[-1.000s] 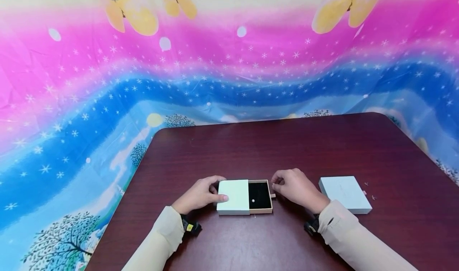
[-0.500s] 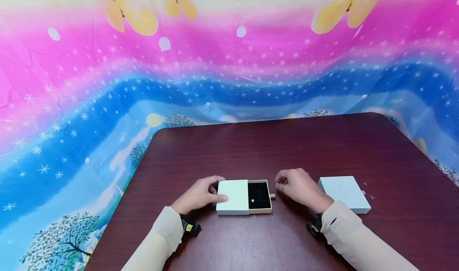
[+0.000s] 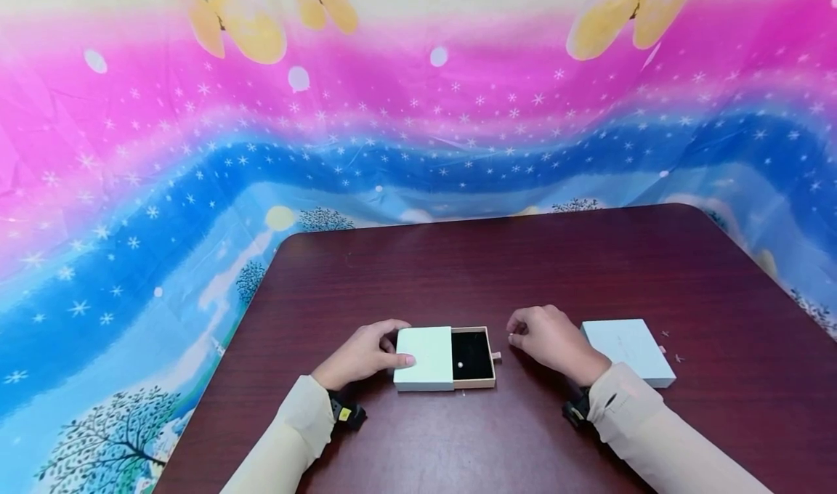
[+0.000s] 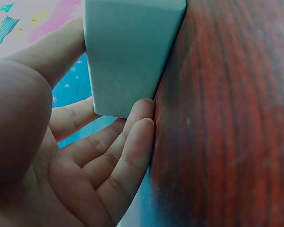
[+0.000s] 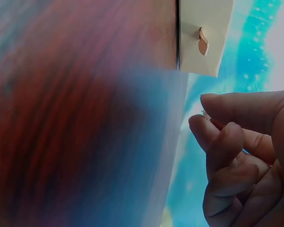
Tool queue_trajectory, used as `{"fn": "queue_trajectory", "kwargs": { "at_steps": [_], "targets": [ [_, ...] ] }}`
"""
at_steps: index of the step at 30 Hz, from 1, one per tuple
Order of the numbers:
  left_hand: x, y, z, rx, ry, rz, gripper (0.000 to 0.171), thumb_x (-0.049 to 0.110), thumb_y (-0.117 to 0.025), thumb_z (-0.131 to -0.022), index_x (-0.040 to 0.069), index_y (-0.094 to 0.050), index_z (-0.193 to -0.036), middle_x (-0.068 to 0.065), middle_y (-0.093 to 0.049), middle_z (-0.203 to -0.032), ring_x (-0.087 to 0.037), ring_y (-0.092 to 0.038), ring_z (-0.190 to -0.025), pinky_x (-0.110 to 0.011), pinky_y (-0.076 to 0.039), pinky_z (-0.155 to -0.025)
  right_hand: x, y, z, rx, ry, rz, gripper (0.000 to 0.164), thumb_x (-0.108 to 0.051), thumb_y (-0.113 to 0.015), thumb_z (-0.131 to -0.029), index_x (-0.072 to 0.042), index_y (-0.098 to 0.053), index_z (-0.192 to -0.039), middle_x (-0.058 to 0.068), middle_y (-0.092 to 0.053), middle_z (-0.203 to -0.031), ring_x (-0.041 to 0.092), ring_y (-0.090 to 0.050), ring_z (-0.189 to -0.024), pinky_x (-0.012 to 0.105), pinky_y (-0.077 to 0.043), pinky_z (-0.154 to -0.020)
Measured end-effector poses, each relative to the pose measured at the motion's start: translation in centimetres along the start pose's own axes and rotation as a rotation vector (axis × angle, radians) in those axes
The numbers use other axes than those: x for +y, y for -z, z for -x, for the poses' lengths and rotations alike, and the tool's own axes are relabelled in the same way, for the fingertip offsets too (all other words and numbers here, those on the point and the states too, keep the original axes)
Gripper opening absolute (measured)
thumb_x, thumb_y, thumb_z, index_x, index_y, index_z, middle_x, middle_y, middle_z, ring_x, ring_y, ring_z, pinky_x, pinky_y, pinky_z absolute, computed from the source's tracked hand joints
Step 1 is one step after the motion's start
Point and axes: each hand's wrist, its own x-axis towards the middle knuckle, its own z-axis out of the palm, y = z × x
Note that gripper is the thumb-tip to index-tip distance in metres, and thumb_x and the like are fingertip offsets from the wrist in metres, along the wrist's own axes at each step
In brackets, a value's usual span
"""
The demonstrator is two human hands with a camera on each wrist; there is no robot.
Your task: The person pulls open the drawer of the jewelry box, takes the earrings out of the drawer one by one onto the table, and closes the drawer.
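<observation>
In the head view my left hand (image 3: 362, 356) grips the closed end of a white drawer-style jewelry box (image 3: 425, 363), thumb on top. The left wrist view has its fingers behind and under the box's end (image 4: 132, 56). The drawer (image 3: 480, 385) is pulled partway out to the right, and a small pearl (image 3: 460, 365) sits on its black lining. Right of the drawer's pull tab (image 3: 496, 357), my right hand (image 3: 552, 341) pinches a tiny whitish piece (image 5: 206, 115) between thumb and forefinger; most of it is hidden by the fingertips.
A second white box (image 3: 629, 352) lies flat at the right, by the right wrist. Two tiny pieces (image 3: 678, 358) lie beyond it on the dark red table (image 3: 490, 261). A printed cloth (image 3: 418, 116) hangs behind the table.
My right hand has drawn back to the right, away from the drawer's pull tab, with the tiny piece between its fingertips. The left hand and the box stay in place.
</observation>
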Motion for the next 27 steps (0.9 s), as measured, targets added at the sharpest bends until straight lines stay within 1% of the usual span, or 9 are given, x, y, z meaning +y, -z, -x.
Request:
{"fn": "queue_trajectory", "kwargs": {
  "at_steps": [7, 19, 27],
  "targets": [
    [-0.01, 0.02, 0.08, -0.002, 0.002, 0.005, 0.072, 0.055, -0.073, -0.081, 0.018, -0.053, -0.139, 0.007, -0.06, -0.094, -0.013, -0.058, -0.08, -0.033, -0.05, -0.065, 0.44, -0.02, 0.01, 0.0, 0.024, 0.008, 0.008, -0.01, -0.075, -0.082, -0.016, -0.071, -0.082, -0.008, -0.064, -0.077, 0.011, -0.059, -0.071, 0.038, -0.049, -0.066],
    [0.1, 0.05, 0.05, 0.001, 0.003, 0.003, 0.071, 0.055, -0.073, -0.08, 0.018, -0.054, -0.138, 0.008, -0.06, -0.096, -0.013, -0.058, -0.08, -0.033, -0.049, -0.065, 0.58, 0.15, 0.06, -0.033, -0.03, 0.011, 0.007, -0.012, -0.075, -0.083, -0.018, -0.071, -0.082, -0.007, -0.064, -0.078, 0.012, -0.059, -0.072, 0.038, -0.049, -0.067],
    [0.16, 0.06, 0.07, -0.004, 0.001, 0.009, 0.07, 0.054, -0.073, -0.081, 0.018, -0.054, -0.138, 0.008, -0.06, -0.095, -0.013, -0.058, -0.08, -0.033, -0.049, -0.065, 0.78, 0.24, 0.02, -0.034, -0.025, 0.016, 0.009, -0.01, -0.076, -0.082, -0.017, -0.07, -0.079, -0.007, -0.064, -0.076, 0.012, -0.058, -0.07, 0.038, -0.049, -0.067]
  ]
}}
